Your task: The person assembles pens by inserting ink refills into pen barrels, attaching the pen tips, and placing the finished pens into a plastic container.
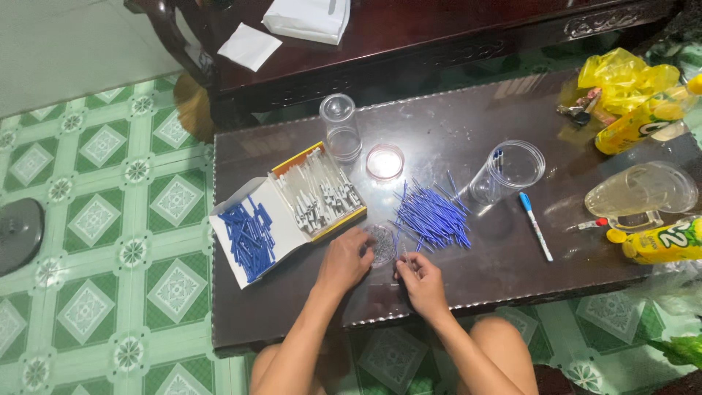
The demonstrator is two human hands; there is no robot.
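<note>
My left hand [345, 257] rests on the dark table [512, 271], its fingers at a small clear lid [381, 244] lying flat. My right hand [418, 276] is just right of it, fingers pinched on a thin blue refill. A loose pile of blue refills [431, 216] lies just beyond both hands. To the left stands an open cardboard box [289, 212] with white pen barrels in one half and blue caps [248, 238] in its flap.
Two clear plastic cups [341, 126] [506, 172] and a small round dish [385, 161] sit farther back. A blue-capped pen [535, 225], yellow bottles [662, 241], a clear pitcher [643, 192] and a yellow bag [625, 77] crowd the right end. Green patterned floor tiles lie left.
</note>
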